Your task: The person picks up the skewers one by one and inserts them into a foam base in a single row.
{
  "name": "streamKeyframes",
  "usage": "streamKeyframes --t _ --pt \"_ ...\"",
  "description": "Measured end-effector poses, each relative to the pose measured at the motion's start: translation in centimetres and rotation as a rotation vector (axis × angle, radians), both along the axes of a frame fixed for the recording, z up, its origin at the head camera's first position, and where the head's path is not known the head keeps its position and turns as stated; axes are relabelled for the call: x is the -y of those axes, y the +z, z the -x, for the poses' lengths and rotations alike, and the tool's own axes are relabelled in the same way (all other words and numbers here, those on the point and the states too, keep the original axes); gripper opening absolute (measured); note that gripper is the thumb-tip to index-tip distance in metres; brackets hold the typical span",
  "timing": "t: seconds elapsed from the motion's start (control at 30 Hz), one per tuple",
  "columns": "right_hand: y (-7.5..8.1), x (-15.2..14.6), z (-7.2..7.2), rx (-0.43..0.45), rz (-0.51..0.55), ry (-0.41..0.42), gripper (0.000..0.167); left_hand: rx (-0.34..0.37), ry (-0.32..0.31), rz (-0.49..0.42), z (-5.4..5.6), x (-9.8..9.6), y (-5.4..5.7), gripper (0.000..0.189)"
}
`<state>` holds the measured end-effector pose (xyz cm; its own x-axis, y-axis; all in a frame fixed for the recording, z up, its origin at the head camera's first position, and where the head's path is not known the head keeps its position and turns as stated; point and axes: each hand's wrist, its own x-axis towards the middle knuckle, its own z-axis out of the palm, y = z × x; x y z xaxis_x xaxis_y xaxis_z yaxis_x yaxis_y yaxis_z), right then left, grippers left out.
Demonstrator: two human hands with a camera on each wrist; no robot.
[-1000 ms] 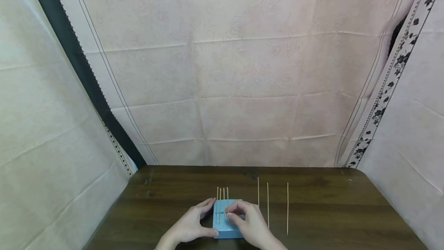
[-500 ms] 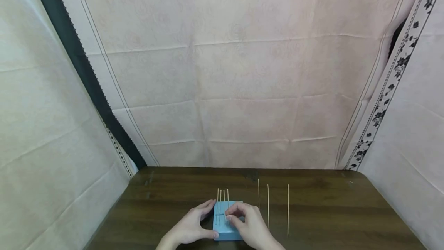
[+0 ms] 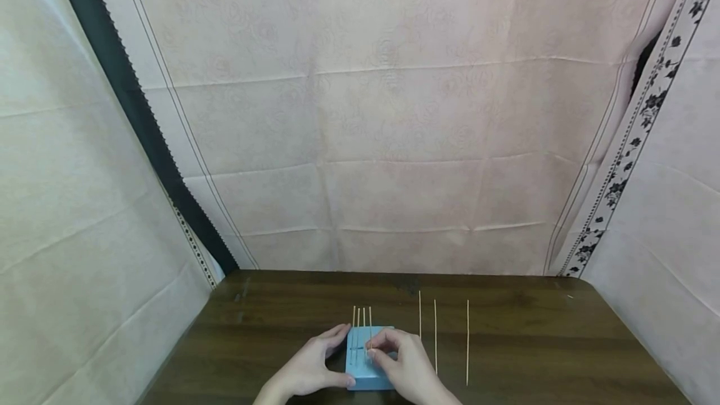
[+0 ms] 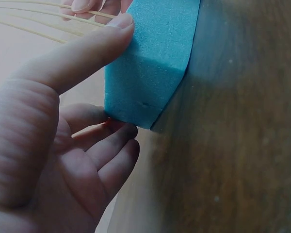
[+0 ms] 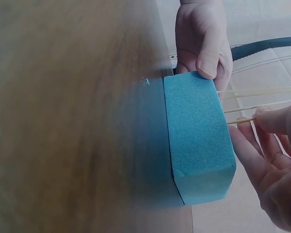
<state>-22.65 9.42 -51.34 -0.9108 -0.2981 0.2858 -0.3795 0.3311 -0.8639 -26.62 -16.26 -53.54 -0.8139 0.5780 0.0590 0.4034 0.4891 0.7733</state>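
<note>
In the head view a light blue foam block (image 3: 365, 381) sits on the table with several thin wooden sticks (image 3: 354, 317) standing up from its top. My left hand (image 3: 306, 364) grips the block's left side, thumb on the near corner and fingers at the far corner. The left wrist view shows that thumb (image 4: 94, 53) pressed against the foam. With thumb and fingertips my right hand (image 3: 406, 361) pinches the rightmost stick (image 5: 242, 121) low down, close above the block. The right wrist view shows this stick's lower end meeting the block's top face.
Three loose sticks lie to the right of the block: one stick (image 3: 419, 312) partly behind my right hand, a middle stick (image 3: 435, 336), and a farther stick (image 3: 467, 342). Pale cloth (image 3: 394, 142) hangs behind the dark wooden table (image 3: 534, 330) and along both sides.
Both hands keep the same hold on the block and the stick. The whole head view has shifted slightly; nothing else visibly moves.
</note>
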Motion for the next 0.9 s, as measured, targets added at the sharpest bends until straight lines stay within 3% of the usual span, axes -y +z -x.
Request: streamKeyframes --t 0.4,0.7,0.9 --pt "-0.04 -0.16 0.17 -0.005 0.008 0.017 0.001 -0.007 0.011 0.018 -0.13 -0.08 0.17 0.102" --pt "-0.47 -0.22 0.30 -0.049 0.008 0.023 0.004 -0.021 0.019 0.027 -0.15 -0.04 0.08 0.102" --pt "-0.38 -0.04 0.22 -0.031 0.055 0.032 0.007 -0.027 0.020 0.023 -0.17 -0.04 0.05 0.101"
